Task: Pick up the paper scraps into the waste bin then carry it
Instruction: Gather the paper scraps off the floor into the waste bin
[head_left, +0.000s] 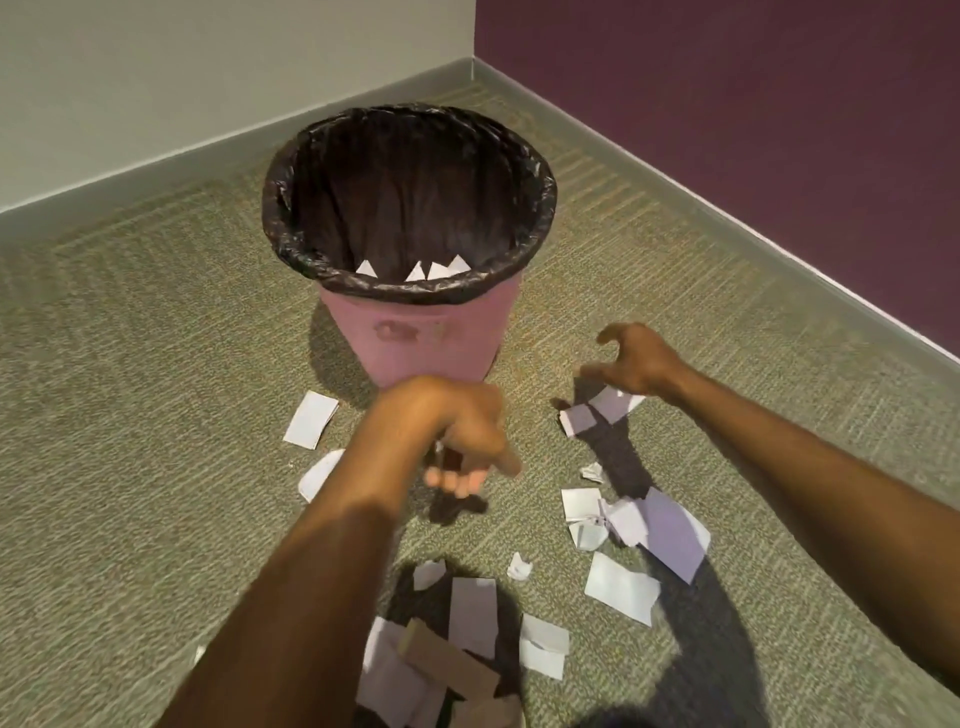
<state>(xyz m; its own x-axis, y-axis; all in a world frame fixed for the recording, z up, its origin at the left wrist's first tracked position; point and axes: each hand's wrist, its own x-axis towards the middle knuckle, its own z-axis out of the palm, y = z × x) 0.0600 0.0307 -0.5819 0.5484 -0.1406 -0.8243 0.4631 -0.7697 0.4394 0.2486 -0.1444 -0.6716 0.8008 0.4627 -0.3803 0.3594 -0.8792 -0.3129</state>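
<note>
Fingers (605, 371) of the right hand (636, 364) are spread and clawed, empty, just above a white paper scrap (597, 413) on the carpet (130, 364); the left hand (452, 431) is curled downward, blurred, and whether it holds anything I cannot tell. Beyond both hands stands the pink waste bin (415, 338), black liner (291, 176) over its rim, several scraps inside and its embossed marks unreadable. More scraps (618, 587) lie nearer than the fingers, some beside brown cardboard (447, 660).

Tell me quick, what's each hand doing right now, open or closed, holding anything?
Left hand: curled closed above the carpet; whether it holds a scrap cannot be told.
Right hand: open, fingers spread, holding nothing.
</note>
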